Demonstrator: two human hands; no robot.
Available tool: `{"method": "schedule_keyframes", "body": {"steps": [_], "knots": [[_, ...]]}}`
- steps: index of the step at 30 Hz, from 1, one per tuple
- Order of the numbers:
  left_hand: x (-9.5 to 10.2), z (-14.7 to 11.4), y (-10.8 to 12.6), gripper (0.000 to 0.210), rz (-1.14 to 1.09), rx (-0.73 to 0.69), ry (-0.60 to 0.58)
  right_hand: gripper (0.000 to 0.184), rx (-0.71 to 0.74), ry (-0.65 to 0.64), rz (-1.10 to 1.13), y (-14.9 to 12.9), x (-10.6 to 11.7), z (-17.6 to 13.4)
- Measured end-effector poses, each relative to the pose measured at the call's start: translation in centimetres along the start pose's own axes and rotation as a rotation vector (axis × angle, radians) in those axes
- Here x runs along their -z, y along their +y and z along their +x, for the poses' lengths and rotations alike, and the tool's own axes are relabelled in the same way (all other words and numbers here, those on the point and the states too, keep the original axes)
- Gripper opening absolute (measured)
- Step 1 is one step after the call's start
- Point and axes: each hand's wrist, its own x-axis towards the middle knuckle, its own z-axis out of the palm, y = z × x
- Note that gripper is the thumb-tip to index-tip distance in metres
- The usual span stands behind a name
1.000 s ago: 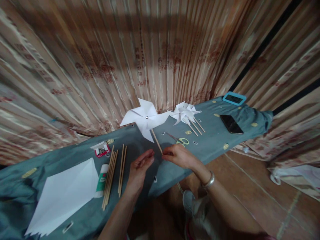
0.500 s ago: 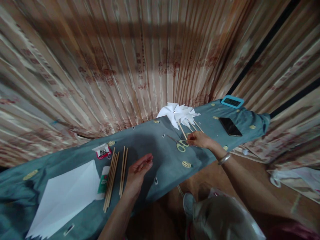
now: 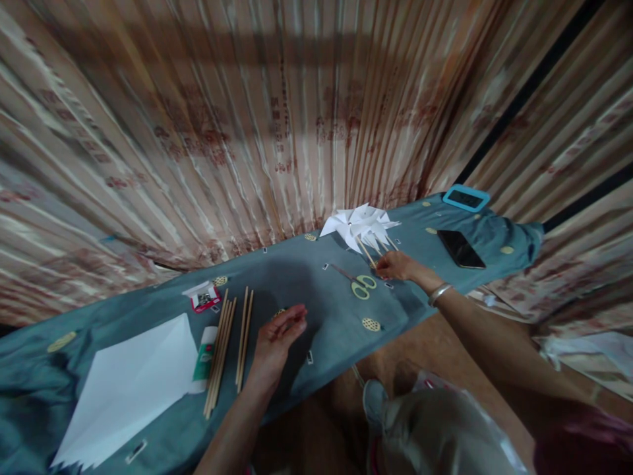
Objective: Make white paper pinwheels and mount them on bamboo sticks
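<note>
White paper pinwheels (image 3: 363, 227) overlap in a cluster by the far edge of the cloth-covered surface (image 3: 336, 323), right of its middle and near the curtain (image 3: 297, 132). I see the person's right hand (image 3: 394, 265) apparently pinching the lower end of the front stick (image 3: 366, 253), thumb and fingers drawn together. The left hand (image 3: 277, 336) holds nothing, its fingers loosely curled and a little apart, nearer the near edge.

Gripping low looks wise to me, since it leaves the folded blades free. The front blades lie over those behind, so I'd keep the stick low and level and ease the fingers off gently; a sideways drag could snag or bend the paper tips. The scissors (image 3: 354, 276) lie just beside the right hand, so those fingers would do well to lift straight up, away from the handles.
</note>
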Motion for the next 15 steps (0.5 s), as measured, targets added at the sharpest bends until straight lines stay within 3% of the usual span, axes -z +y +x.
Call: {"method": "schedule_keyframes", "body": {"steps": [15], "knots": [[0.0, -0.1, -0.2, 0.043, 0.035, -0.005, -0.024, 0.017, -0.071, -0.034, -0.034, 0.0, 0.6, 1.4]]}}
